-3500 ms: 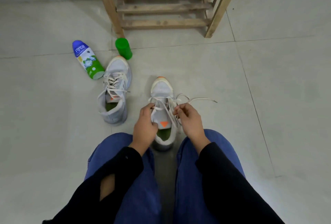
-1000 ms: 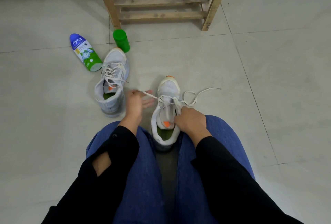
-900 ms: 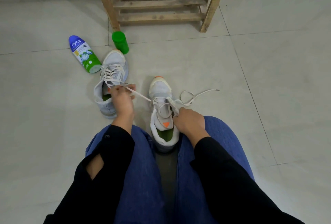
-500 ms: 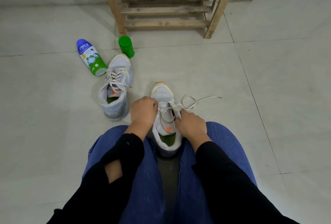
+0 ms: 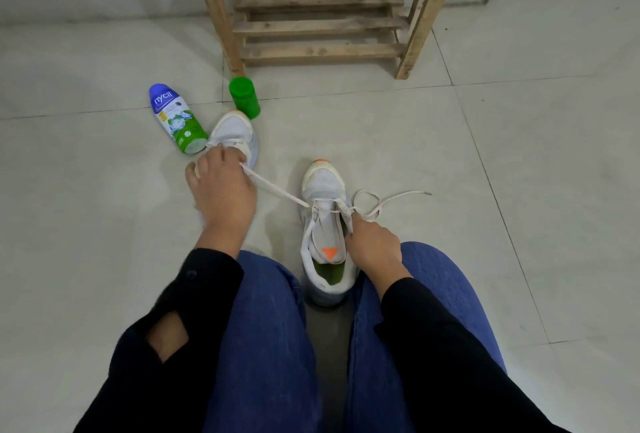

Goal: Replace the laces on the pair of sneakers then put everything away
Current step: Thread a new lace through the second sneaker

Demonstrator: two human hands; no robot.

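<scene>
A white sneaker (image 5: 325, 190) with an orange toe tip and green insole stands on the floor between my knees. My left hand (image 5: 223, 190) grips one end of its white lace (image 5: 277, 190) and holds it taut, out to the left. My right hand (image 5: 372, 248) pinches the sneaker's right eyelet edge, where the lace's other end (image 5: 388, 198) loops loosely onto the floor. The second sneaker (image 5: 235, 131) lies farther left, mostly hidden behind my left hand.
A blue, white and green bottle (image 5: 176, 119) lies on the tiles by the second sneaker. A green cap (image 5: 244, 97) stands beside it. A wooden rack (image 5: 322, 10) stands against the back wall. My jeans-clad knees (image 5: 270, 328) fill the foreground.
My left hand has gone from the sneaker's left side out to the left, drawing the lace taut through the eyelets. My right hand stays on the sneaker.
</scene>
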